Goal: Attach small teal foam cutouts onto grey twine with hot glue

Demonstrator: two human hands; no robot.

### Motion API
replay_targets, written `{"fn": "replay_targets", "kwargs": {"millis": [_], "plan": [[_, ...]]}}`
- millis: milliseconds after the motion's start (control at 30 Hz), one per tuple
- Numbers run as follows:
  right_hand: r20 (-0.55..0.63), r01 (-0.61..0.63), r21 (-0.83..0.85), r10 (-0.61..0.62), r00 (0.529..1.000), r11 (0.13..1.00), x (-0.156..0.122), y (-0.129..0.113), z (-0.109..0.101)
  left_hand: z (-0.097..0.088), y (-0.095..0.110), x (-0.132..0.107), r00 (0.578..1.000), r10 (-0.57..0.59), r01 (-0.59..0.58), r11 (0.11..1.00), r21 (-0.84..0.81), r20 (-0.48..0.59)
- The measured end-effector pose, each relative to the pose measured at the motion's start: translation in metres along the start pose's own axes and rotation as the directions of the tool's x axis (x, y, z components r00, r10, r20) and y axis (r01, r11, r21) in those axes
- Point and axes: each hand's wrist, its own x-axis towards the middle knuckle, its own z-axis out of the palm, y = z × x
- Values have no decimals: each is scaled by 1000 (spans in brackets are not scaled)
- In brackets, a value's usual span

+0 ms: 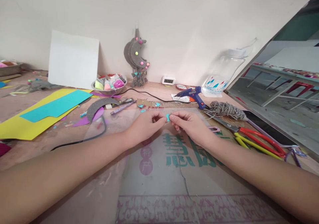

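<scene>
My left hand [144, 126] and my right hand [190, 124] meet over a clear plastic sheet [154, 171] that lies on printed cardboard. Both pinch one small teal felt piece [167, 117] between their fingertips. A few more small teal bits [149, 105] lie just beyond the hands on the table. A blue hot glue gun [191, 94] rests behind my right hand, its black cord [94, 136] running left across the table.
Yellow felt [22, 124] with a teal sheet [56, 106] lies at left, beside a grey felt arc [101, 106]. A bowl of pompoms [109, 84], a grey moon ornament [136, 56], grey yarn [225, 109], red-handled scissors [259, 139] and yellow-handled ones [251, 144], a phone [269, 129].
</scene>
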Motion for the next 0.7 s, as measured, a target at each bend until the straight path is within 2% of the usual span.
{"fn": "replay_targets", "kwargs": {"millis": [300, 500, 700], "plan": [[-26, 22, 75, -20, 999, 997, 1, 2, 1, 0, 7, 0, 999, 13, -13, 1000, -7, -37], [-1, 17, 36, -17, 1000, 999, 0, -2, 1, -1, 3, 1, 998, 55, -55, 998, 12, -29], [4, 13, 28, -13, 1000, 1000, -1, -2, 1, 0, 2, 1, 998, 46, -45, 999, 21, -37]]}}
